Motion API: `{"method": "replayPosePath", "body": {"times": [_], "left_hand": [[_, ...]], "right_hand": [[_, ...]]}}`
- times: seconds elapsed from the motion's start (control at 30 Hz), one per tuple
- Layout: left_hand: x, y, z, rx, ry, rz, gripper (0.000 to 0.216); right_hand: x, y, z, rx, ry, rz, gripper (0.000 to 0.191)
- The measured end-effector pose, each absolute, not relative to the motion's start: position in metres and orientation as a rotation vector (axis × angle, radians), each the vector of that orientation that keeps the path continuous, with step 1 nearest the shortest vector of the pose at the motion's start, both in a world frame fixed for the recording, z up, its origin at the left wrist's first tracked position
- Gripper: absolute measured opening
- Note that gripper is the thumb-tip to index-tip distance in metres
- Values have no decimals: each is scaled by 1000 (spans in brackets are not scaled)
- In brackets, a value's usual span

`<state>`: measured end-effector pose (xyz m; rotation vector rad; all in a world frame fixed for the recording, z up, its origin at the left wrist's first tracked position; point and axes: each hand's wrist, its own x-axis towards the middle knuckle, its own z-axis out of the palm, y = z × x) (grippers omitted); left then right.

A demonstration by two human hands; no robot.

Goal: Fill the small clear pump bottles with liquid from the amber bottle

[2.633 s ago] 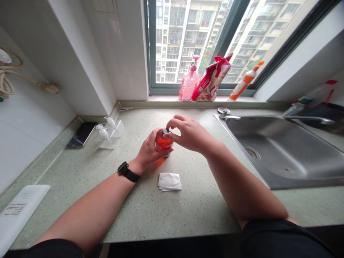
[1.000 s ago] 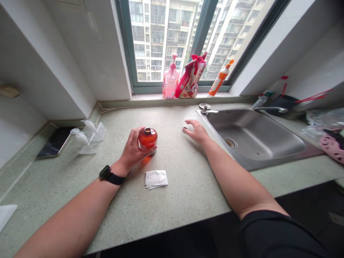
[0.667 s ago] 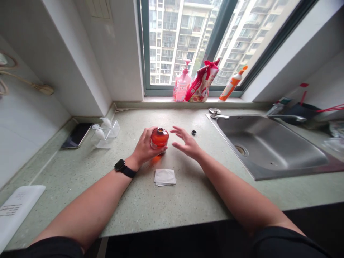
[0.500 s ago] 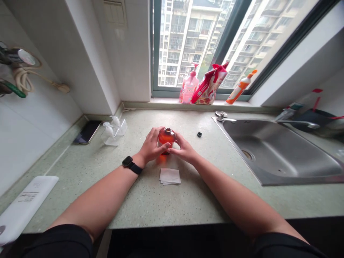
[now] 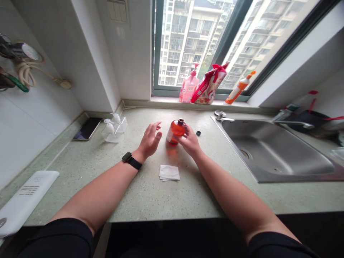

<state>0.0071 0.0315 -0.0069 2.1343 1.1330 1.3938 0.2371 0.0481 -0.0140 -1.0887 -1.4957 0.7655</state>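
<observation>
An uncapped amber bottle (image 5: 174,133) with a dark neck and a pale label tilts to the right above the middle of the counter. My right hand (image 5: 190,141) grips it from the right side. Left of the bottle, apart from it, my left hand (image 5: 149,140) is held with its fingers stretched out and nothing in it. A small black cap (image 5: 198,133) lies just right of my right hand. Nearer to me, a folded white tissue (image 5: 169,172) lies flat on the counter. Two small clear pump bottles (image 5: 109,127) stand in a transparent holder (image 5: 122,125) at the left.
To the right is a steel sink (image 5: 282,143) with a faucet (image 5: 294,123). A phone (image 5: 87,129) and a white flat device (image 5: 28,200) lie at the left. A pink pump bottle (image 5: 189,87), a red bag (image 5: 208,86) and an orange bottle (image 5: 239,89) line the windowsill.
My left hand has let go of the bottle and moved left, opening. The bottle, held by my right hand alone, has shifted right and tipped to the right.
</observation>
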Motion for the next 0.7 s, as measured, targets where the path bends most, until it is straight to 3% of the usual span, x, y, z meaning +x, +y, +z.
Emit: {"method": "replayPosePath", "body": {"times": [0.47, 0.57, 0.7], "left_hand": [[3, 29, -2, 2310, 1354, 1384, 41], [-7, 21, 13, 2425, 1424, 1425, 34], [-36, 11, 50, 2439, 1653, 1652, 23]], "right_hand": [[300, 76, -31, -1279, -1399, 513, 72], [303, 75, -33, -1228, -1426, 352, 79], [303, 59, -17, -1134, -1531, -32, 66]]}}
